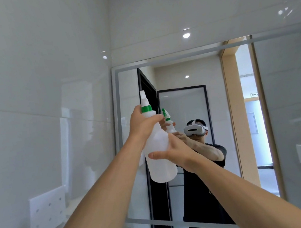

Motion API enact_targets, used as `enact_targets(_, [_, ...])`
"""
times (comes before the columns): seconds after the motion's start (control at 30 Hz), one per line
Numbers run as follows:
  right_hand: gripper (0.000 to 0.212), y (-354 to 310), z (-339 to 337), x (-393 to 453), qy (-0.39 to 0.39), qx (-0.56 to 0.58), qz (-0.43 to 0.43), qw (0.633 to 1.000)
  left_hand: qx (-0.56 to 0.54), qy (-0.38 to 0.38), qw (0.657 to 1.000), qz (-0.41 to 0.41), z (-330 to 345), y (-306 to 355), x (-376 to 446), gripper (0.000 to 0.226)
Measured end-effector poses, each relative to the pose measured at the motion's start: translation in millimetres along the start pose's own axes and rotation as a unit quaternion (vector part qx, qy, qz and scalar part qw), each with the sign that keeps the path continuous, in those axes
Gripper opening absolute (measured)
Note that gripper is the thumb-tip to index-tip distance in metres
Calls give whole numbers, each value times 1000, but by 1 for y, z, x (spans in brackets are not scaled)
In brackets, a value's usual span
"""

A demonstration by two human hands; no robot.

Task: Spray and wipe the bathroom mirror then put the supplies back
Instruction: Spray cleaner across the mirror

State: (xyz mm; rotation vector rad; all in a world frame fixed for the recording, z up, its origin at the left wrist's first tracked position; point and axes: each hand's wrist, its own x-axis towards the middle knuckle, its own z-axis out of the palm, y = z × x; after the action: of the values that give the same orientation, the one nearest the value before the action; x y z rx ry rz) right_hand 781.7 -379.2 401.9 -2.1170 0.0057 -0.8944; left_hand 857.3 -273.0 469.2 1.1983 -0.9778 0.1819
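Both arms raised in front of the frosted-edge rectangular wall mirror (219, 106). Translucent white plastic spray bottle with green collar (158, 150) held up in the air before the mirror's left part, tilted slightly, nozzle end up. Left hand (143, 125) grips the bottle's neck just under the green collar, fingers curled round it. Right hand (172, 153) wraps the bottle's lower body, thumb across the front. White perforated wall bracket (47, 212) low on the glossy grey tile wall (50, 87), left of the mirror
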Motion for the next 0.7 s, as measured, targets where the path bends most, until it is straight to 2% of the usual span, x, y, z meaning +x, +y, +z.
enact_targets(0.17, [71, -7, 6, 16, -10, -7, -7, 1000, 22, 47, 998, 23, -8, 1, 15, 37])
enact_targets(0.33, [85, -3, 16, 24, 9, -12, 2, 1000, 41, 65, 997, 29, -12, 0, 20, 31])
enact_targets(0.5, [86, 0, 19, 27, 15, -27, 7, 1000, 29, 83, 996, 11, -13, -2, 19, 28])
enact_targets(0.7, [90, -2, 19, 28, 44, -39, 19, 998, 12, 30, 999, -3, -14, 3, 21, 37])
